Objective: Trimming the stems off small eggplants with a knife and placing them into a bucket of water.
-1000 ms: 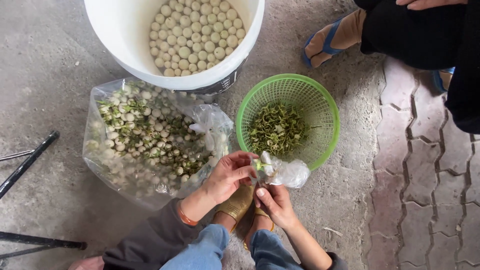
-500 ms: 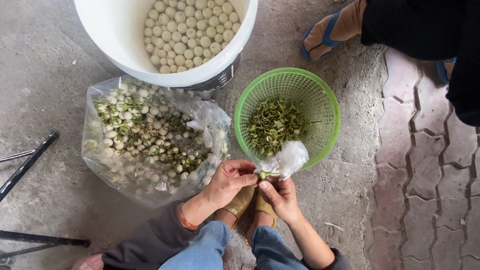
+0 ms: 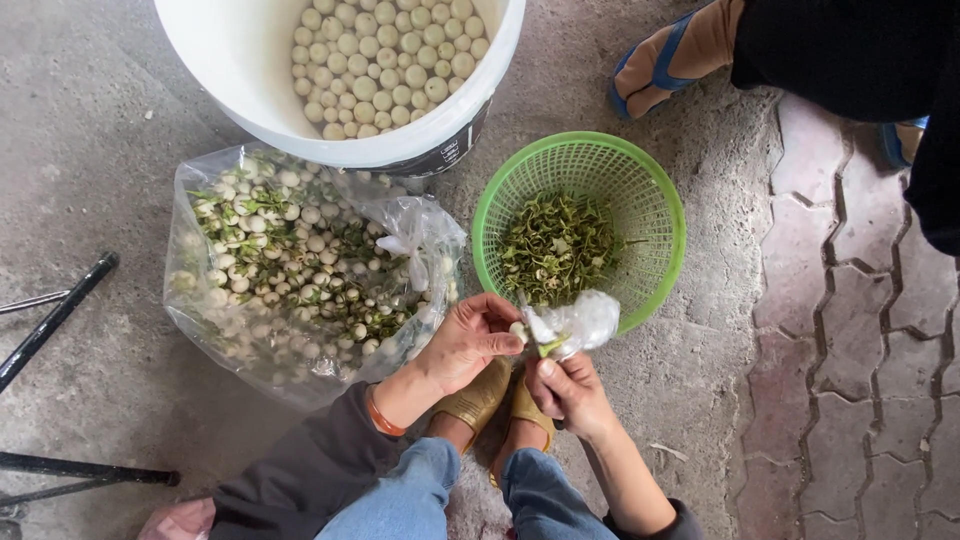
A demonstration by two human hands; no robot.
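Together, both hands, left point(image 3: 465, 345) and right point(image 3: 568, 390), pinch a small pale bud point(image 3: 519, 330) near the green basket point(image 3: 655, 215).

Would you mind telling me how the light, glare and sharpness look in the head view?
Head view: soft, even daylight with only faint shadows under the bucket and basket; pale glare on the plastic bag and on the clear scrap between the left hand and right hand; focus is sharp throughout, with no clear motion blur; the bucket rim is cropped at the top.
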